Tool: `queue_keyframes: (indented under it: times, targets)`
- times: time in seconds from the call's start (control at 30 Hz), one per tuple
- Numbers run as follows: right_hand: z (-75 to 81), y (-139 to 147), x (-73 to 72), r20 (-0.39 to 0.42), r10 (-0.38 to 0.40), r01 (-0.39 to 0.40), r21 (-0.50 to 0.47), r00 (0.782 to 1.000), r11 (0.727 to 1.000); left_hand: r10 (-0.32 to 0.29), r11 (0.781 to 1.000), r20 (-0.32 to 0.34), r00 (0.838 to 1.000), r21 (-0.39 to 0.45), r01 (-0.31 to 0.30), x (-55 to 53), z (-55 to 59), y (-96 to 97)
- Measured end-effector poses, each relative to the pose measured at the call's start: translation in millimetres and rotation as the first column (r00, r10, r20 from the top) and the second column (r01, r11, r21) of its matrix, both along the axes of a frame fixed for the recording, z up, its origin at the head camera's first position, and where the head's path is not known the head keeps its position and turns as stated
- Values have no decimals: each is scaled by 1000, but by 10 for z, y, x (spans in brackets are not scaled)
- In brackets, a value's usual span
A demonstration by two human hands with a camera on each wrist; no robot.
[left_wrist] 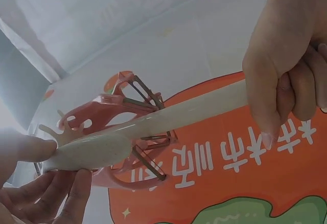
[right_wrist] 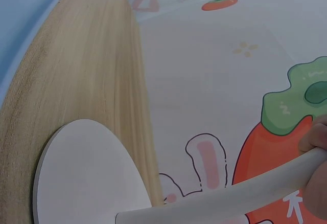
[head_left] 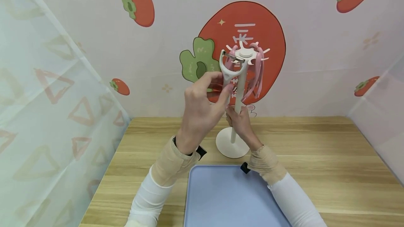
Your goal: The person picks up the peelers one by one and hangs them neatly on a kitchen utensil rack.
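Observation:
A white Y-shaped peeler is pinched between the thumb and fingers of my left hand, blade end up, beside the top of a white stand. The stand's crown of hooks carries pink peelers, whose metal blades show in the left wrist view. My right hand grips the stand's pole low down. In the left wrist view the white peeler's handle overlaps the pole; whether its head touches a hook cannot be told. The round base rests on the table.
A blue tray lies on the wooden table in front of the stand, partly under the right forearm. Behind stands a printed backdrop with red fruit drawings. A patterned sheet hangs at the left.

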State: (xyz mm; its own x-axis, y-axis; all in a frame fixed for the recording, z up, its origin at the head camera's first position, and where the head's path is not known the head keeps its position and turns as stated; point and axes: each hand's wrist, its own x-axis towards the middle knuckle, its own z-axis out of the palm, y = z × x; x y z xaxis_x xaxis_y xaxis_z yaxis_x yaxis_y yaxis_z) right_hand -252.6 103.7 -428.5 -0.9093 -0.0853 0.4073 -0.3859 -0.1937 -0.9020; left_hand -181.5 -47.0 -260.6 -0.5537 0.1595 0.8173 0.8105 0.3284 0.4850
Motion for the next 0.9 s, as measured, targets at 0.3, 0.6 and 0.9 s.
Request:
queue_keyframes:
  times: [0.3,0.6,0.9]
  targets:
    - [-8,0,5,-21,4,-4,21,1000,1000,-15,1000,26,1000,16,15,-54,-30,9]
    - [6,3,3,-27,-11,12,23,1000,1000,-10,1000,16,1000,-2,10,-84,-34,22]
    - [10,9,-9,-30,-13,14,31,999,999,-13,1000,18,1000,-9,14,-106,-16,46]
